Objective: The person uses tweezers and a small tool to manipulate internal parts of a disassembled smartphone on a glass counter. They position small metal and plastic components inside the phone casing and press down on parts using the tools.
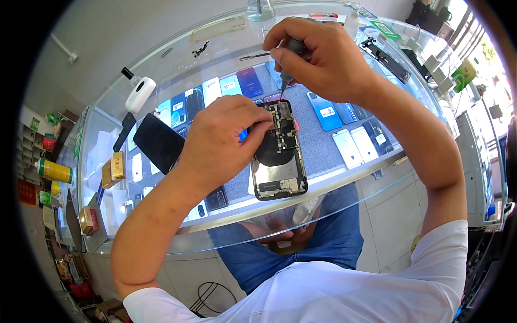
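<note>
An opened smartphone (280,169) lies on the glass counter in front of me, its circuit board, metal plates and dark round coil exposed. My left hand (218,134) is closed at its upper left edge, with thumb and index finger pinched there; the other fingers are curled out of sight. In my right hand (326,62) is a small grey screwdriver (287,74), held upright with its tip at the phone's top end. By the right fingers shows a thin metal tool (253,56); whether they hold it, I cannot tell.
A black phone screen (159,141) lies left of my left hand. Beyond it are a white oval device (140,95) and a small gold box (113,169). A small black part (201,49) and a long black phone part (385,60) lie farther off. Several phones show beneath the glass.
</note>
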`<state>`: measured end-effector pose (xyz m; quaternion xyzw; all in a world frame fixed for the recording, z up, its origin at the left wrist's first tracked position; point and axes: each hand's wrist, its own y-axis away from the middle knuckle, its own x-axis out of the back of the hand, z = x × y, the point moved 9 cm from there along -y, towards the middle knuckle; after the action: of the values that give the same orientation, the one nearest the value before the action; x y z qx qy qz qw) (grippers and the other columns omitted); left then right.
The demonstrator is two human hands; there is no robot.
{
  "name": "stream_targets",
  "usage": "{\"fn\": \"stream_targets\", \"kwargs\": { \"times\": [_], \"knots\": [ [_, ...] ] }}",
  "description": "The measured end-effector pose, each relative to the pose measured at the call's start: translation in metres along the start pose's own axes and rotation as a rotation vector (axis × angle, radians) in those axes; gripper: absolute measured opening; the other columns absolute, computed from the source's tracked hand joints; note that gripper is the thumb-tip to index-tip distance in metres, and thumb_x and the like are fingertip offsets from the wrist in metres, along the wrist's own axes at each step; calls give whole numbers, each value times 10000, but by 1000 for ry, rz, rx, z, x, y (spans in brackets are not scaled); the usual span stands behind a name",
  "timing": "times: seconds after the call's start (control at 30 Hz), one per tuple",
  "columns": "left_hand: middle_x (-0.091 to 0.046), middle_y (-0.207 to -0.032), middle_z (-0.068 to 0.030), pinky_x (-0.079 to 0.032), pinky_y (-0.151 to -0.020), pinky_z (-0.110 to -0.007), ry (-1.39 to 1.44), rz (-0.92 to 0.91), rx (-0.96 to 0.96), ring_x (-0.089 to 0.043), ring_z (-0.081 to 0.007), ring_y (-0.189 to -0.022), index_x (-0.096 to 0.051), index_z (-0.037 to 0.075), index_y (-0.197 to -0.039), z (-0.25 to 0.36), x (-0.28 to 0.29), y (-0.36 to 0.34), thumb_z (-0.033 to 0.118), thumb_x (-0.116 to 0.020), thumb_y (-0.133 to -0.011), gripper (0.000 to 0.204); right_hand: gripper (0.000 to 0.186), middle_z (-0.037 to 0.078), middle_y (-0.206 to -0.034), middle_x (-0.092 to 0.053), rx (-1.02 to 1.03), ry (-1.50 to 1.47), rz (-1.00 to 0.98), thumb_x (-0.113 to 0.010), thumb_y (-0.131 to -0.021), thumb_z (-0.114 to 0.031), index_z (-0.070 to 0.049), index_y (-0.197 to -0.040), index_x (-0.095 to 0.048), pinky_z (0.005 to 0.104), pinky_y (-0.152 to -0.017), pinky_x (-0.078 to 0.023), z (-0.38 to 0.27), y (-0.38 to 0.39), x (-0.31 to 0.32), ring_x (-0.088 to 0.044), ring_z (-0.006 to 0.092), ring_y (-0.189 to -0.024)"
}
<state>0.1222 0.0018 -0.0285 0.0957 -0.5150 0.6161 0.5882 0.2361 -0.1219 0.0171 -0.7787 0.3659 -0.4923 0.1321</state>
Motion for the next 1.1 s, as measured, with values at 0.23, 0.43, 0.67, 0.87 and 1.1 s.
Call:
{"fn": "stream_targets", "kwargs": {
  "times": [0.23,0.43,0.67,0.87,1.1],
  "knots": [
    [-770,-984,-137,-601,-829,-422,8,-3,4,-739,-338,-923,-799,26,-987,0,0,-1,60,-816,-899,96,188,33,-846,-729,-10,3,-10,-646,-1041,-117,-12,-1178,-719,263,-676,-606,0,0,-2,-727,81,-742],
    [-771,-987,-135,-604,-810,-411,22,-2,6,-743,-329,-903,-797,22,-993,-2,0,0,63,-808,-911,92,181,35,-845,-733,-13,-26,24,-646,-1042,-116,-12,-1169,-723,269,-681,-622,0,0,2,-730,81,-751],
    [-774,-979,-128,-613,-753,-357,59,-13,93,-753,-270,-835,-795,6,-1043,-5,0,-2,56,-801,-935,120,163,27,-835,-730,26,21,15,-656,-1055,-112,-16,-1166,-726,255,-664,-596,-1,1,1,-726,76,-751],
    [-771,-962,-117,-614,-734,-313,27,-8,18,-750,-222,-816,-792,2,-1087,-4,0,-1,0,-810,-921,167,165,27,-842,-736,-15,-55,10,-654,-1066,-123,-17,-1170,-725,253,-662,-599,0,1,0,-721,74,-747],
    [-761,-934,-79,-553,-684,-291,48,28,93,-691,-162,-766,-797,21,-1100,-5,4,-2,20,-825,-918,184,202,81,-797,-772,-108,-191,87,-694,-1013,-193,-45,-1141,-746,306,-653,-588,7,1,6,-754,144,-697]
  ]
}}
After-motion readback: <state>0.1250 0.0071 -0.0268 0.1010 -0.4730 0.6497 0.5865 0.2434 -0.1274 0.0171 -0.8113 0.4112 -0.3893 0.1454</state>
